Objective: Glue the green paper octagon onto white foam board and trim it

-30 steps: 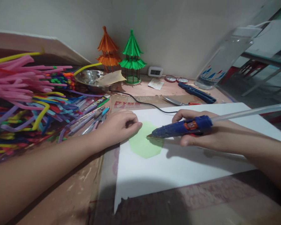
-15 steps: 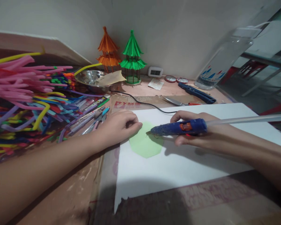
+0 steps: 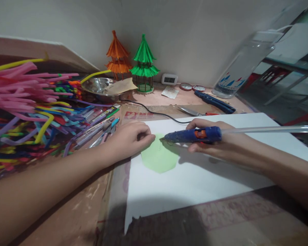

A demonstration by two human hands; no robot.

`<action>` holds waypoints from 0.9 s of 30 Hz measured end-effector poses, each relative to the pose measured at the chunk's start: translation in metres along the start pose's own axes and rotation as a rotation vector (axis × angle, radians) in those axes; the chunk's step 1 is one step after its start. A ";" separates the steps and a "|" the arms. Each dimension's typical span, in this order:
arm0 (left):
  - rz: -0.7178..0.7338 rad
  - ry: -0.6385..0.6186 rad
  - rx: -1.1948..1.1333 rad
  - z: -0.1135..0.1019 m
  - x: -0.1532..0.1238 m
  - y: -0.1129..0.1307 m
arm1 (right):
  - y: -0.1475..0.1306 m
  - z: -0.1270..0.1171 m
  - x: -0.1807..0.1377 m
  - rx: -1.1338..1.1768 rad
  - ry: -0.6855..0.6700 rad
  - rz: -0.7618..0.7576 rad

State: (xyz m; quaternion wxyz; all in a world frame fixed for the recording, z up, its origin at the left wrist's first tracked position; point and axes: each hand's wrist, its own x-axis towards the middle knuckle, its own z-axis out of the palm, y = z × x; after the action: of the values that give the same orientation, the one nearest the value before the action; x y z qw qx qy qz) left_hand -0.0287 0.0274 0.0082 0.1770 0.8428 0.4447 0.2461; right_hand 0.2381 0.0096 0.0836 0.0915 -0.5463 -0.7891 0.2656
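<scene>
A light green many-sided piece of paper [image 3: 160, 160] lies flat on a white sheet [image 3: 210, 191]. My left hand [image 3: 129, 138] rests at its upper left edge, fingers curled, thumb and forefinger together holding it down. In my right hand [image 3: 215, 140] is a blue hot glue gun [image 3: 192, 135] with an orange part on its side and a long clear glue stick [image 3: 267, 129] out of its back. The nozzle points left and is over the upper part of the green paper. Below the tip a short shiny line of glue shows on the paper.
Bundles of coloured pipe cleaners [image 3: 33, 99] crowd the left, beside pens [image 3: 97, 128] and a metal bowl [image 3: 92, 85]. Orange [image 3: 117, 51] and green [image 3: 144, 54] pagoda models stand by the wall. Scissors [image 3: 190, 111], a dark blue cutter [image 3: 215, 102] and a bottle [image 3: 242, 65] lie beyond the sheet.
The glue gun's tip has shifted slightly up the green paper, and a line of glue now shows below it. My left hand stays in place.
</scene>
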 end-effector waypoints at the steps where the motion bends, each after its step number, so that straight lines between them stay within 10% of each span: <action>1: 0.002 0.003 -0.002 0.000 0.000 0.000 | -0.001 0.000 0.000 0.001 -0.003 0.012; 27: -0.009 -0.007 0.014 -0.001 0.001 0.001 | 0.020 -0.006 0.002 0.081 -0.166 -0.071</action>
State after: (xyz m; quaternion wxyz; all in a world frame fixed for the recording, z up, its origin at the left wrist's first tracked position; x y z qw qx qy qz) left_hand -0.0283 0.0275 0.0096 0.1738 0.8428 0.4496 0.2393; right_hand 0.2563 0.0184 0.0777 0.0570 -0.4897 -0.8016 0.3383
